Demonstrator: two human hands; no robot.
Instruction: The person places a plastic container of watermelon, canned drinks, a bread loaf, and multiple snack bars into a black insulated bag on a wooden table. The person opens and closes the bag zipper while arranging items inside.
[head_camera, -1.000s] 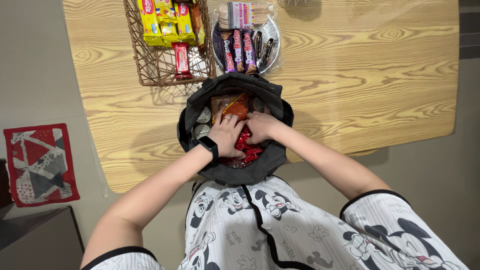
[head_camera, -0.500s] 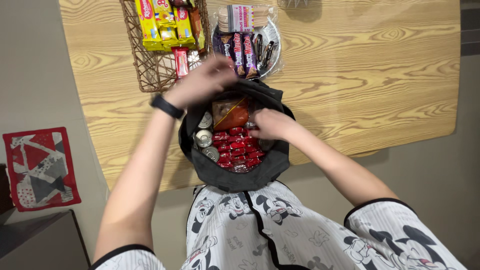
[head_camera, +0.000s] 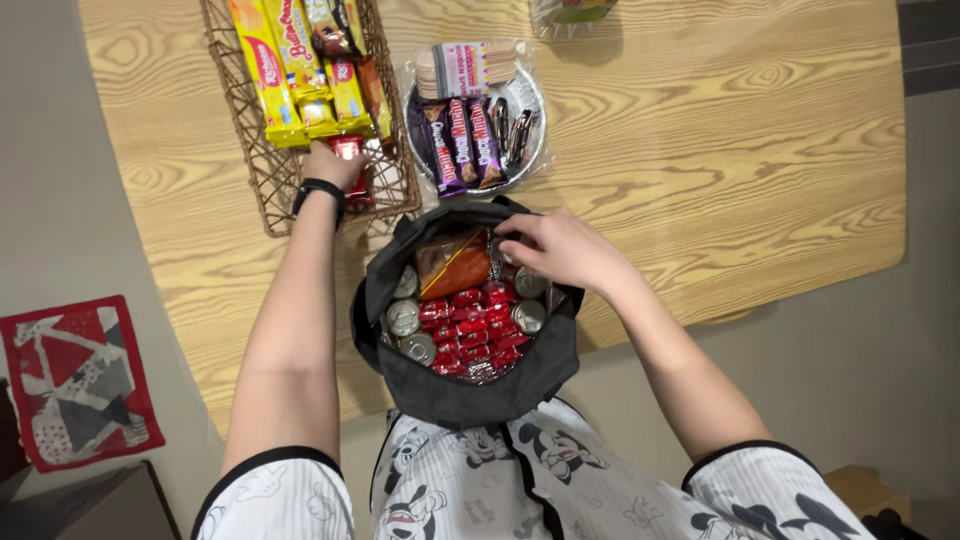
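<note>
Seen from above, a person stands at a wooden table (head_camera: 700, 150) with a black bag (head_camera: 470, 385) open at its near edge. The left hand (head_camera: 335, 165) reaches into a wire basket (head_camera: 262, 190) and closes around a red snack pack (head_camera: 352, 150), fingers wrapped over its near end; a dark watch sits on that wrist. Yellow packs (head_camera: 270, 70) lie in a row at the basket's far side, just beyond the red one. The right hand (head_camera: 560, 250) rests on the bag's far rim, fingers curled over the fabric and some of the contents; whether it pinches anything is not clear. Inside the bag, red sweets (head_camera: 470, 325) fill the middle, small cans (head_camera: 403, 318) stand along both sides, and an orange-brown pouch (head_camera: 455, 262) lies at the far end. A plate (head_camera: 525, 95) of purple bars, wrapped in clear film, sits next to the basket.

To lift the red pack cleanly, it seems best to raise it straight up, clear of the wire wall, without dragging the yellow packs. The right hand holding the rim back should keep the mouth wide. Free room looks scarce, so the pack likely fits flat on top of the sweets.
</note>
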